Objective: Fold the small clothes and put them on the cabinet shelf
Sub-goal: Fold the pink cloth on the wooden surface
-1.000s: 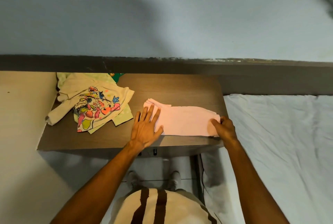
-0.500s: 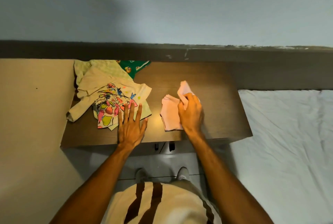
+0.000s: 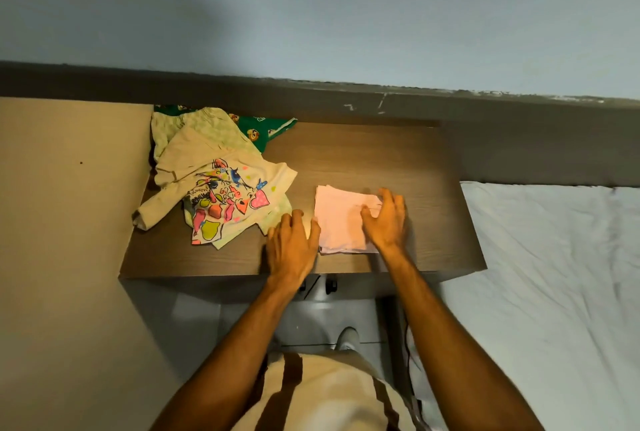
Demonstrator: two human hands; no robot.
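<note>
A pink garment (image 3: 337,219) lies folded into a small square on the brown wooden table top (image 3: 398,160). My right hand (image 3: 386,221) rests flat on its right half, fingers apart. My left hand (image 3: 292,245) lies open on the table, touching the square's left edge. To the left sits an unfolded pile: a cream shirt with a colourful print (image 3: 221,193) on top, a pale green checked piece (image 3: 211,129) under it, and a dark green printed piece (image 3: 263,129) at the back.
A beige cabinet side (image 3: 65,222) stands left of the table. A bed with a white sheet (image 3: 554,274) lies to the right. A dark ledge (image 3: 311,98) and a pale wall run behind. My feet and striped shirt show below.
My right hand folded the pink garment over from the right into a small square and now presses it flat. My left hand moved back to its left edge.
</note>
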